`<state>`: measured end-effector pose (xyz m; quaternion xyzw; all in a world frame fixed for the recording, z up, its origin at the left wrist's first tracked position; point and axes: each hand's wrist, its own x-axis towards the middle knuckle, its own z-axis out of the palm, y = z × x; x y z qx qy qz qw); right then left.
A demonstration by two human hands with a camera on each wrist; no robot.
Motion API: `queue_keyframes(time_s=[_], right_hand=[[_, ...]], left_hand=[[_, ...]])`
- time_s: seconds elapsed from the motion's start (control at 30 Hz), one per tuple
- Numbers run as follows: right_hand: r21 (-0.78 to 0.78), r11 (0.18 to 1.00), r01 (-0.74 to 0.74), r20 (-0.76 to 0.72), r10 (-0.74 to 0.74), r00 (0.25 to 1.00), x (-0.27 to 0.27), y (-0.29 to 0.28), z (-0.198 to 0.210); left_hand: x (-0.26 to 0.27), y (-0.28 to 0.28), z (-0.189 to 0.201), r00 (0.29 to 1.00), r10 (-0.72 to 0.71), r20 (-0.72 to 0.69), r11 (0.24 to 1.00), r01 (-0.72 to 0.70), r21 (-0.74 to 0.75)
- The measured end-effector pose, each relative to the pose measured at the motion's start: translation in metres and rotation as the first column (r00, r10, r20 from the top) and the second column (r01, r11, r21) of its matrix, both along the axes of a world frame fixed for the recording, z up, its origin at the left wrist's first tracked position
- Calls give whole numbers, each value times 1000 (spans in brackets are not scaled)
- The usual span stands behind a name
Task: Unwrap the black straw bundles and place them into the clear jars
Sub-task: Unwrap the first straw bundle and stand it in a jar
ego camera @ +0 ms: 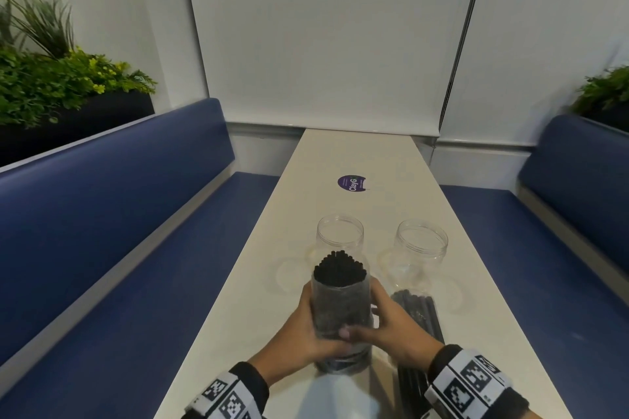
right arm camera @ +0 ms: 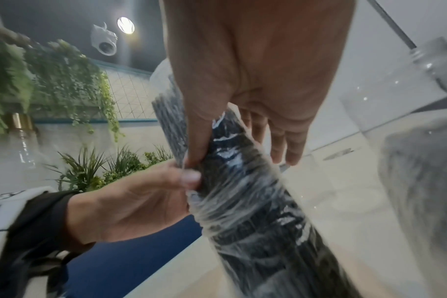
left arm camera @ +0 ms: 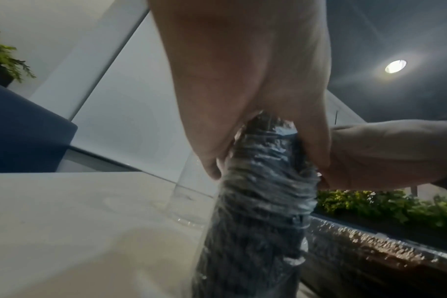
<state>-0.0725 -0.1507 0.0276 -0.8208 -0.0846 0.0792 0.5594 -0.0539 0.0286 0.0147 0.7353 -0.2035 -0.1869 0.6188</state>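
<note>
- Near the lower centre of the head view, upright on the white table (ego camera: 238, 299): a wrapped straw bundle (ego camera: 341, 309), black straws in crinkled clear film, bare straw tips showing at the open top.
- Clasped round that bundle from its left side: left hand (ego camera: 308, 333), fingers and thumb curled on the film, thumb tip across the front.
- Pressed to the bundle's right side: right hand (ego camera: 391, 323), thumb pinching the film beside the left thumb, the other fingers fairly straight behind the wrap, as seen in the right wrist view (right arm camera: 255, 80).
- Lower right of the head view, partly under the right wrist: a second straw bundle (ego camera: 417, 313), lying flat on the table.
- Just beyond the held bundle, centre frame: left clear jar (ego camera: 340, 235), lid off, nothing visible inside, its lower part hidden by the straws.
- To the right of it and apart from it: right clear jar (ego camera: 422, 248), also uncapped, with nothing visible inside.
- Farther up the table, upper centre: a round purple sticker (ego camera: 352, 183).
- At both frame edges: blue benches (ego camera: 102, 214), with green plants (ego camera: 51, 78) above at upper left.
</note>
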Motion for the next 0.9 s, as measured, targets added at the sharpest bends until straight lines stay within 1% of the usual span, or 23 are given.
queue_keyframes(time_s=[0.07, 0.13, 0.27, 0.37, 0.43, 0.5, 0.57, 0.63, 0.67, 0.73, 0.8, 0.83, 0.9], right_hand=[[3, 1000, -25, -15, 25, 1000, -1, -1, 1], [-1, 999, -52, -77, 52, 996, -1, -1, -7], [-27, 998, -64, -143, 59, 988, -1, 2, -25], [-68, 996, -60, -165, 48, 985, 4, 4, -24], [-106, 994, -28, -148, 12, 989, 7, 4, -18], [-70, 997, 40, -117, -48, 992, 10, 1, -6], [-29, 993, 111, -59, -113, 992, 13, -2, 12], [-23, 984, 175, 13, -175, 985, 17, -5, 33], [-31, 982, 186, 52, -185, 981, 20, -7, 45], [-79, 981, 177, 113, -168, 979, 25, -9, 66], [-128, 974, 187, 148, -168, 975, 33, -15, 81], [-128, 970, 204, 149, -185, 971, 37, -18, 88], [-73, 976, 205, 90, -198, 976, 47, -23, 97]], left_hand=[[-2, -1, 1, 999, 27, 31, 1000, -27, -15], [-2, -1, -6, 999, 15, 48, 1000, -16, 11], [-2, -4, -22, 1000, -5, 7, 994, 4, 110], [3, -6, -26, 1000, -11, -26, 995, 14, 101], [10, -5, -24, 999, -18, -42, 996, 22, 86], [16, -4, -15, 999, -1, -34, 999, 2, 40], [23, -3, -3, 998, 53, -19, 998, -53, -28], [27, -3, 13, 994, 102, 28, 991, -100, -89], [29, -4, 22, 993, 106, 54, 989, -99, -108], [33, -5, 40, 994, 62, 86, 993, -52, -110], [36, -3, 58, 997, -9, 79, 994, 17, -104], [39, -1, 67, 998, -24, 59, 993, 31, -110], [45, 2, 85, 999, -32, 13, 989, 33, -145]])
